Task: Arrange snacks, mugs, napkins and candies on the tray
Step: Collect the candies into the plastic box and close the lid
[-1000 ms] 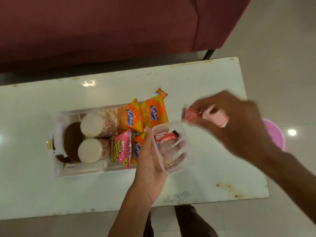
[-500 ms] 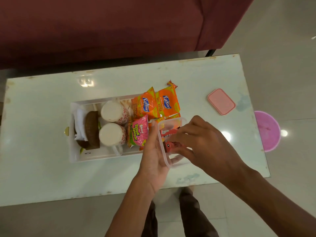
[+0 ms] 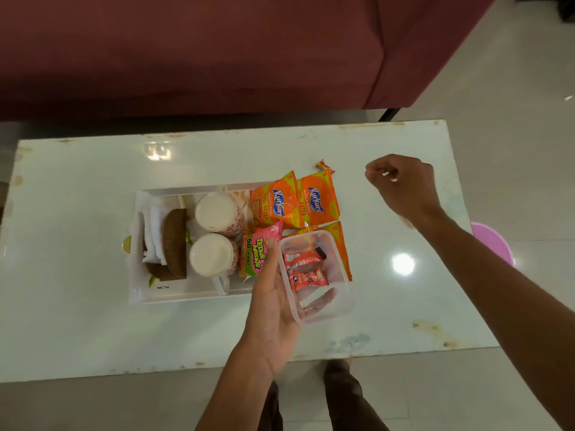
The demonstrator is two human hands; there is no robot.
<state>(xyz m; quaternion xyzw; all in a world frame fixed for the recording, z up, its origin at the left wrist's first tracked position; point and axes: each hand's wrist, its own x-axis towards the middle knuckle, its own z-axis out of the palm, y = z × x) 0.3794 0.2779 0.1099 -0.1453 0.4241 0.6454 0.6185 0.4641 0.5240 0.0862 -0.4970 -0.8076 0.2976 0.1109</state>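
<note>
Mugs (image 3: 214,234), napkins (image 3: 155,231) and snacks (image 3: 292,203) sit on the tray (image 3: 140,293) — left hand (image 3: 273,300) grips the candy box (image 3: 317,275), right hand (image 3: 401,185) curled shut, seemingly empty — box unplaced.

White glossy table (image 3: 93,321), rectangular, edges chipped and rust-stained, ceiling lights reflected on top. Maroon sofa (image 3: 217,51) behind it, along the far side; one dark leg (image 3: 388,114) shows near the table's far right corner. Pink round tub (image 3: 494,241) on pale tiled floor (image 3: 513,88), partly hidden, right of table.
</note>
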